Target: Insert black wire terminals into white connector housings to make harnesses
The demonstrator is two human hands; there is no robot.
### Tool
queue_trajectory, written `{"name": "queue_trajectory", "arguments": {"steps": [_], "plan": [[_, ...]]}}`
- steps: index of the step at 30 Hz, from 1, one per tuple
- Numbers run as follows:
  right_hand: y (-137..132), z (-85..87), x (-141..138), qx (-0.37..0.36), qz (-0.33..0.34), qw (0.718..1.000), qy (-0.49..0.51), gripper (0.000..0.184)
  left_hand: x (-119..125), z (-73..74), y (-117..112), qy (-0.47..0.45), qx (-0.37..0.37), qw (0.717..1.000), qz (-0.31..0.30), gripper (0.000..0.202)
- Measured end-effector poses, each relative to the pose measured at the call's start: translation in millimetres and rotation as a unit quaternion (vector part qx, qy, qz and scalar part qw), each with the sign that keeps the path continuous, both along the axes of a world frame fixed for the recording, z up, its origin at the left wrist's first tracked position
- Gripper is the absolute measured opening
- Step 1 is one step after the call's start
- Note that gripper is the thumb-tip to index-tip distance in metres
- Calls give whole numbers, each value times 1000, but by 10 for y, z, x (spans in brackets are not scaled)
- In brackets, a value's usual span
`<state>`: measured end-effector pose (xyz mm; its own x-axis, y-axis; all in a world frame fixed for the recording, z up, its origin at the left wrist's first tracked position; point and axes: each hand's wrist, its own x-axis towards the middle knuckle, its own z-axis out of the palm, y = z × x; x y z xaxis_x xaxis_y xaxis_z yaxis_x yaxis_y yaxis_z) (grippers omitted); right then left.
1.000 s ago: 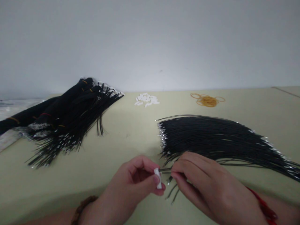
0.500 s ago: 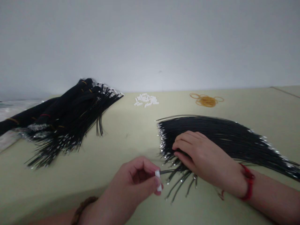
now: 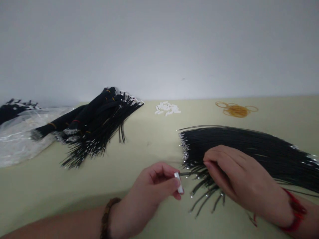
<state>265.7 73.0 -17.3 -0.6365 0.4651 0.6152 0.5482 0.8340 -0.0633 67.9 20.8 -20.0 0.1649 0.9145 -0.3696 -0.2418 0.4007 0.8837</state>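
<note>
My left hand (image 3: 152, 196) is closed, pinching a small white plastic connector (image 3: 178, 183) between thumb and fingers. Short black wire ends run from the connector's upper end toward the right. Over the near left part of a broad spread of black wires (image 3: 239, 139) is my right hand (image 3: 239, 179), its thumb and forefinger pressed together on a black wire (image 3: 199, 172). The fingertips hide most of that grip. Below it, several loose wire ends with shiny metal terminals (image 3: 196, 199) fan out toward me.
A small heap of white connectors (image 3: 167, 108) lies at the back middle, with tan rubber bands (image 3: 236, 110) to its right. Banded bundles of black wire (image 3: 97, 122) lie on the left beside a clear plastic bag (image 3: 22, 139). Behind the table (image 3: 139, 146) stands a pale wall.
The view has swung left, so everything sits farther right in the picture. My right thumb and forefinger have come together at the wires. My left hand still pinches the white connector.
</note>
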Motion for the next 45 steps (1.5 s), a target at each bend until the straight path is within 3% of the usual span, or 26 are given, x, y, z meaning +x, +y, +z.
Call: {"name": "queue_trajectory", "arguments": {"steps": [6, 12, 31, 45], "plan": [[-357, 96, -109, -76, -5, 997, 12, 29, -24, 19, 26, -20, -23, 999, 11, 9], [-376, 22, -122, -136, 5, 991, 11, 35, -35, 19, 7, -12, -19, 1000, 2, 10], [-404, 4, -127, -145, 17, 989, -12, 38, -33, -15, 5, 4, 8, 1000, 4, 8], [-397, 40, -165, -152, 26, 988, -10, 38, 16, 3, -17, 36, 0, 999, -29, 11]]}}
